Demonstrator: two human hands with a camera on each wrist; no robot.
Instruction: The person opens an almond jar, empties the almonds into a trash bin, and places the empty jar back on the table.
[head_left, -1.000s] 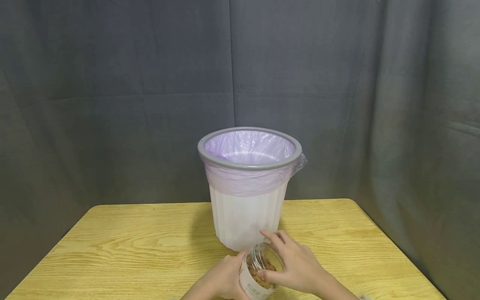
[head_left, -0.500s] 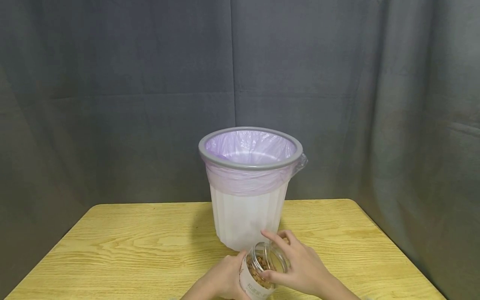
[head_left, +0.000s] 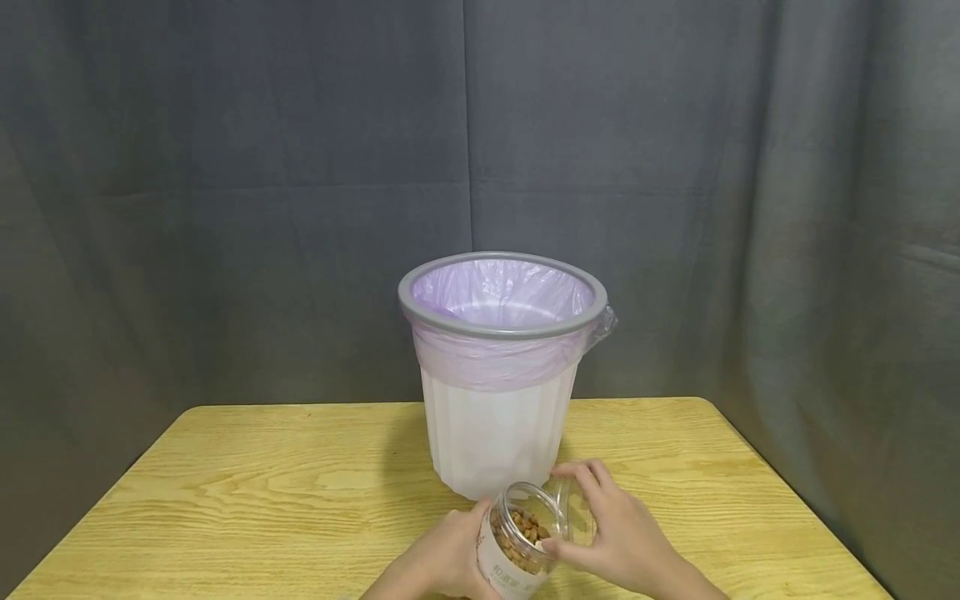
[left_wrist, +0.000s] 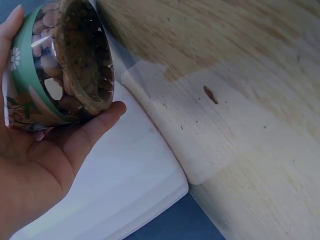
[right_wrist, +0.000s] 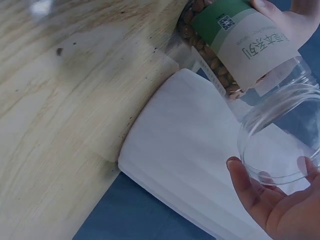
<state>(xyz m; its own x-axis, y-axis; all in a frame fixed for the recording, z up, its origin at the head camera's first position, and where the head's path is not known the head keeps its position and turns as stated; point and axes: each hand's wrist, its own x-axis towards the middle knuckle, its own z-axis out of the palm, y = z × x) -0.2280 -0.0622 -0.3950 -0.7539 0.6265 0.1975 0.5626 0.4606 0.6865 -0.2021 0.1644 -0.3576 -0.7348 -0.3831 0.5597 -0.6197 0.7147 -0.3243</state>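
Note:
My left hand (head_left: 447,554) grips a clear jar (head_left: 501,565) by its side, at the front of the head view. The jar leans to the right, its mouth uncovered. Brown almond-like nuts (head_left: 527,527) partly fill it. A green and white label (right_wrist: 240,40) wraps the jar in the right wrist view. In my right hand (head_left: 626,533) is a clear lid (right_wrist: 245,132), pinched at its rim between thumb and fingers. The lid stands tilted just right of the jar's mouth, apart from it in the right wrist view. Left wrist view: fingers cup the jar near its base.
Right behind the hands stands a white trash bin (head_left: 495,433) with a grey rim (head_left: 502,332). A purple bag (head_left: 495,367) lines it and folds over its outside. The wooden table (head_left: 285,492) is enclosed by grey curtains (head_left: 300,208).
The right hand has moved right with the lid, off the jar's mouth. The nuts inside show more openly now. The left hand and jar have hardly moved.

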